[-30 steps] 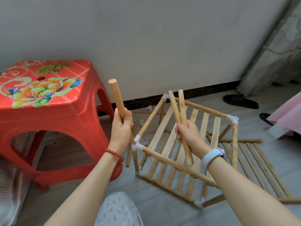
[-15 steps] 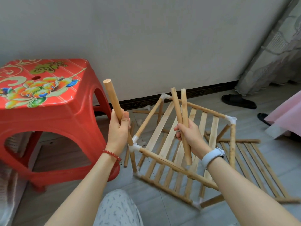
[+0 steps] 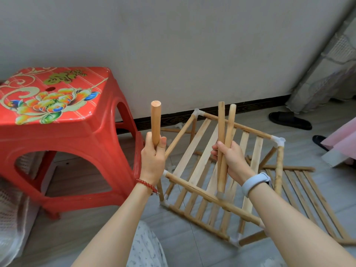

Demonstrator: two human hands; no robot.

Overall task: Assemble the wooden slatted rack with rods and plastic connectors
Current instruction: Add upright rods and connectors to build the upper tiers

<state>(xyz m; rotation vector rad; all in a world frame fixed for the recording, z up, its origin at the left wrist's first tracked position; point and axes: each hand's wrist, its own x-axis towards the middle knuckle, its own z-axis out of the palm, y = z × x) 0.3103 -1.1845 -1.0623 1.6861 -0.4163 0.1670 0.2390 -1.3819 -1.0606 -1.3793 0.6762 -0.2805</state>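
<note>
Wooden rack (image 3: 221, 170) half-built, tilted; left hand (image 3: 153, 157) grips rod (image 3: 155, 122), right hand (image 3: 232, 158) two rods (image 3: 224, 147).

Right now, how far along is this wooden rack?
Partly done. A boxy frame of wooden rods and slats stands on the floor, joined by white plastic corner connectors. In hand: the left hand grips one thick wooden rod, the right hand holds two thinner rods. Left: another flat slatted panel lies unattached.
</note>
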